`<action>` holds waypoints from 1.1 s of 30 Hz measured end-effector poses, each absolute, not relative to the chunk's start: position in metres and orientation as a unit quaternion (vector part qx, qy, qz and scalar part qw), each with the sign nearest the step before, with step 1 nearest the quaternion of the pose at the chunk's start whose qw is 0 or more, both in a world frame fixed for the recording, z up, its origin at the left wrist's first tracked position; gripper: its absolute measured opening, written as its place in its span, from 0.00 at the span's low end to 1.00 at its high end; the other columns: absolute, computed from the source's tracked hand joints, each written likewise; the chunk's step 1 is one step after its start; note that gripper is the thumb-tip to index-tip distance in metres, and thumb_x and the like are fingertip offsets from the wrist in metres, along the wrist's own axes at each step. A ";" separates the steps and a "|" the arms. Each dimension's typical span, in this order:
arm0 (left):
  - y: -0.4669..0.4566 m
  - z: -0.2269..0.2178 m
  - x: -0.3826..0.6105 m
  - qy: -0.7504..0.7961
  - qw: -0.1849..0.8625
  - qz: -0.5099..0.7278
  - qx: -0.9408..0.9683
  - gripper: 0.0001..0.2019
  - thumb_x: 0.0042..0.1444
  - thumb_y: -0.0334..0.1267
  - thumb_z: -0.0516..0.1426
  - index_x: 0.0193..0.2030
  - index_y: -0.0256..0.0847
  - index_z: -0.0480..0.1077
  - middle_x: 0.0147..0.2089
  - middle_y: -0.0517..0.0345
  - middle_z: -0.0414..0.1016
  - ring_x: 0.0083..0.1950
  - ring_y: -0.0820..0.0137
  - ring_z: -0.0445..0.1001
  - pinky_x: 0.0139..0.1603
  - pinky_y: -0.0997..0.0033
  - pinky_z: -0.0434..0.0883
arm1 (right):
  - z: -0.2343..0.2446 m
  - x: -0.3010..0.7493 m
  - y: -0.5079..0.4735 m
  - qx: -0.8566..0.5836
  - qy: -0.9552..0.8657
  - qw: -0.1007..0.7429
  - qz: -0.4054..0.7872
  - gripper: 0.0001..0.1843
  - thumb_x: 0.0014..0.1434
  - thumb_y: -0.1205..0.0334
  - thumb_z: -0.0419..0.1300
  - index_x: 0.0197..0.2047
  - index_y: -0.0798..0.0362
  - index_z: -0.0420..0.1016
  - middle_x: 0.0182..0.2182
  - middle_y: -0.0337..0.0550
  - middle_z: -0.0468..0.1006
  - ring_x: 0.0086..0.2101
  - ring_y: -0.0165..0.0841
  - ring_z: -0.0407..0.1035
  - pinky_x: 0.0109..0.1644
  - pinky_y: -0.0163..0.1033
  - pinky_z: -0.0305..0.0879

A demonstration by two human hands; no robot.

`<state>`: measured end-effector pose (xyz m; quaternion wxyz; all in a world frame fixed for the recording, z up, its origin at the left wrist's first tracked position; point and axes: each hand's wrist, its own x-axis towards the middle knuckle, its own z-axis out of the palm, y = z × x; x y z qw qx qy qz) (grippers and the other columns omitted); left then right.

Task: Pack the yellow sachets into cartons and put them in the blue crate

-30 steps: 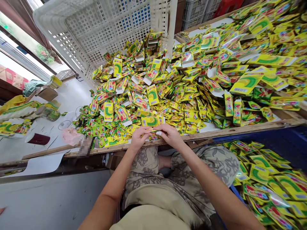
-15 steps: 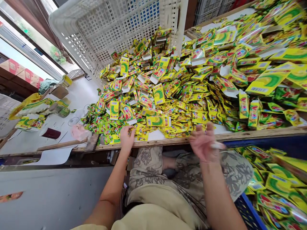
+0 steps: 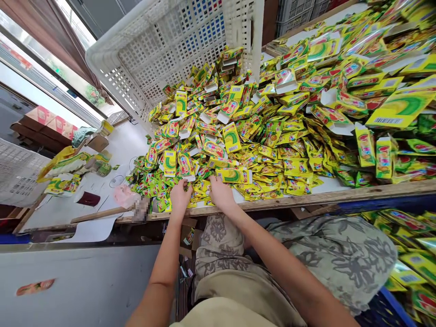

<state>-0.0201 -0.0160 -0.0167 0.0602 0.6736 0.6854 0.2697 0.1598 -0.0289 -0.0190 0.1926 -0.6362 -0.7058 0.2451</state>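
- Nearest, the person's patterned trousers (image 3: 320, 254) fill the space below the desk (image 3: 123, 141), with the wooden rim (image 3: 327, 198) running just beyond the knees.
- Low on the right, a blue crate (image 3: 391, 302) sits beside the knee, bearing yellow boxes.
- Low on the left is a grey panel (image 3: 91, 281) with an orange sticker (image 3: 36, 287).
- Both forearms reach over the rim. The left hand (image 3: 180, 198) is at the edge of the green packets (image 3: 155, 187), fingers bent; whether they grasp a packet, one cannot tell.
- The right hand (image 3: 221, 194) is just beside it, fingers bent down at the yellow packets (image 3: 259, 187); their grip is hidden too.
- A flat yellow box (image 3: 233, 175) lies across the packets directly beyond the right hand, in the way of a reach straight ahead.
- Left of the hands, a white sheet (image 3: 95, 229) hangs over the rim, near a wooden strip (image 3: 98, 214), a pink bag (image 3: 124, 196) and a dark red cup (image 3: 87, 198) lying on its side.
- Behind the packets, a heap of boxes (image 3: 231, 138) blocks the middle and spreads far right.
- Farther, a tilted white crate (image 3: 146, 61) opens towards the person, boxes at its mouth.
- Farthest, a brown curtain (image 3: 64, 45) hangs left; grey crates (image 3: 296, 19) stand right.
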 end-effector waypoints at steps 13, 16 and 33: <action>-0.049 -0.015 0.034 0.589 0.296 0.475 0.583 0.18 0.58 0.39 0.52 0.55 0.40 0.63 0.24 0.65 0.61 0.24 0.75 0.62 0.29 0.75 0.64 | -0.055 0.194 -0.047 -0.423 -0.542 0.481 0.544 0.09 0.52 0.55 0.56 0.32 0.51 0.67 0.21 0.34 0.66 0.22 0.29 0.62 0.26 0.34 0.59; -0.055 -0.007 0.053 0.537 0.352 0.433 0.632 0.15 0.61 0.40 0.51 0.52 0.40 0.66 0.31 0.59 0.68 0.31 0.73 0.67 0.36 0.73 0.66 | -0.057 0.205 -0.049 -0.463 -0.534 0.491 0.510 0.08 0.50 0.57 0.58 0.33 0.51 0.68 0.20 0.33 0.65 0.21 0.29 0.60 0.25 0.33 0.58; -0.068 -0.005 0.074 0.528 0.417 0.427 0.604 0.08 0.53 0.41 0.58 0.32 0.38 0.67 0.23 0.64 0.65 0.26 0.76 0.64 0.29 0.76 0.61 | -0.038 0.239 -0.068 -0.515 -0.584 0.464 0.422 0.04 0.50 0.61 0.57 0.30 0.52 0.69 0.19 0.35 0.65 0.21 0.29 0.57 0.25 0.34 0.53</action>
